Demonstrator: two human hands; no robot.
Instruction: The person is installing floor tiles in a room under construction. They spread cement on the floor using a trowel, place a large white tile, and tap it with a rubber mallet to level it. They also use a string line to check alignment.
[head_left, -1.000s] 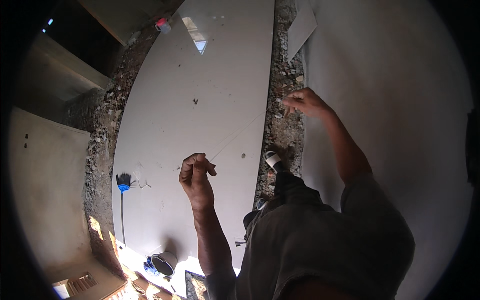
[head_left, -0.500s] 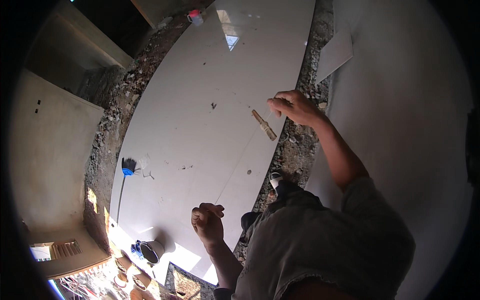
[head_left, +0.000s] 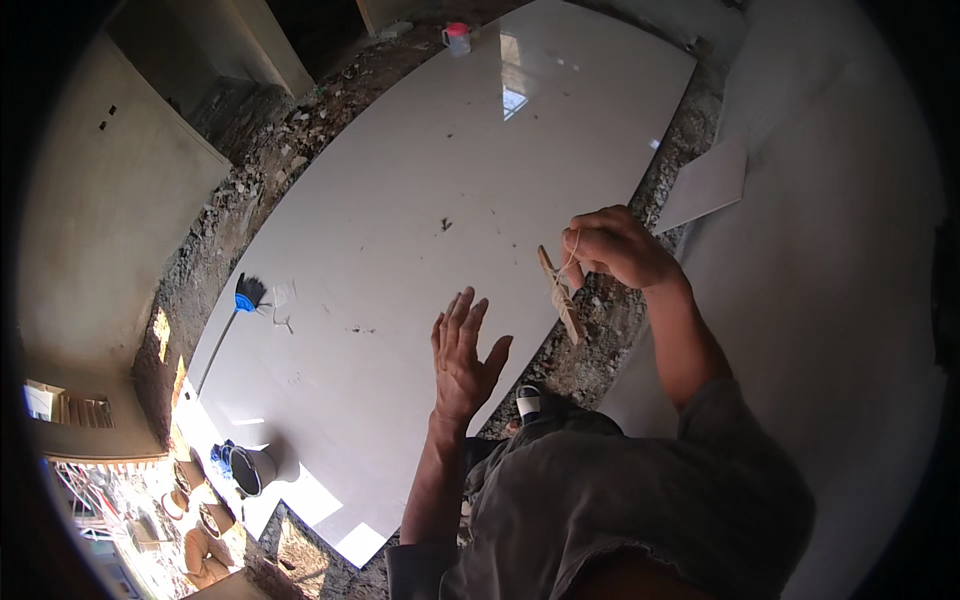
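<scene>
My right hand (head_left: 622,247) is closed in a pinch on a thin string (head_left: 574,252). Below its fingers, a wooden stick (head_left: 562,296) with string wound round its middle hangs tilted. My left hand (head_left: 464,360) is held over the pale, glossy floor (head_left: 400,250), fingers stretched out and thumb apart, with nothing seen in it. Whether any string runs between the two hands cannot be made out.
A blue broom (head_left: 246,296) and a clear plastic scrap (head_left: 284,293) lie at left. Nearer stands a dark bucket (head_left: 262,468). A pitcher with a red lid (head_left: 457,38) sits far off. Rubble (head_left: 600,325) borders the floor; a loose tile (head_left: 706,185) leans at right.
My left hand has let go of the string, opened and moved up and right. The wound stick now hangs lower, close under my right hand. The whole view has shifted.
</scene>
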